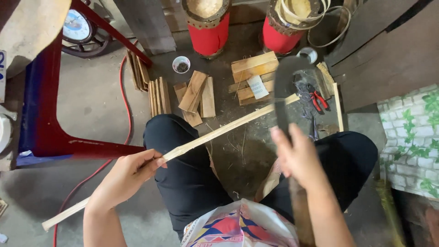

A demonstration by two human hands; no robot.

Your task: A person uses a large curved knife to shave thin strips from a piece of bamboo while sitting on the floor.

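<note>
My left hand (130, 173) grips a long pale wooden strip (219, 131) that slants from the lower left up to the right, across my left knee. My right hand (297, 158) holds the wooden handle of a dark curved blade (281, 84), blurred, whose edge meets the strip's far end. I sit with both knees in black trousers, and the strip and blade are above the floor between them.
Short wooden blocks (196, 93) and stacked planks (254, 68) lie on the concrete floor ahead. Two red drums (209, 32) stand behind them. Red pliers (317, 99), a small cup (181, 64), a red hose (123, 98) and a red frame (50, 123) are nearby.
</note>
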